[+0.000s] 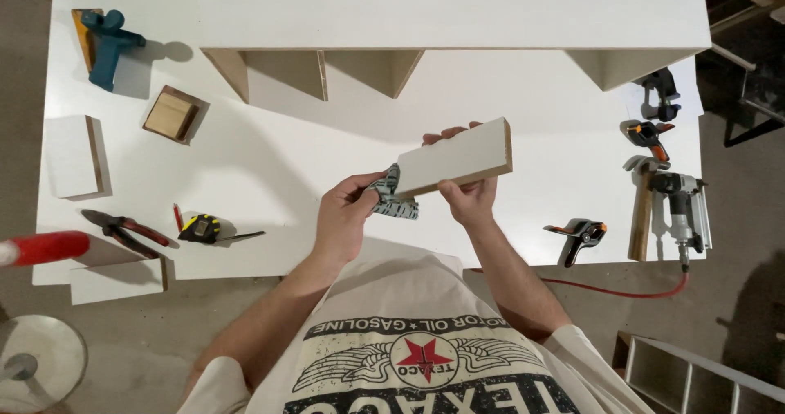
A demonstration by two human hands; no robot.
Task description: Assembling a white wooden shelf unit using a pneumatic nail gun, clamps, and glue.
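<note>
The right hand (pixel 470 197) pinches the white board (pixel 455 158) while left fingers (pixel 360 187) press a rag (pixel 392 197); hard wiping might twist it loose.

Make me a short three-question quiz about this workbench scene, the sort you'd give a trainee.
1. True or false: the right hand holds the white board piece above the white table.
2. What does the left hand press against the board's near end?
A. a hammer
B. a patterned cloth
C. a tape measure
3. Which tool lies at the table's right edge with a red hose running from it?

Key
1. True.
2. B; the tape measure lies on the table to the left, beside the red-handled pliers.
3. The nail gun.
</note>
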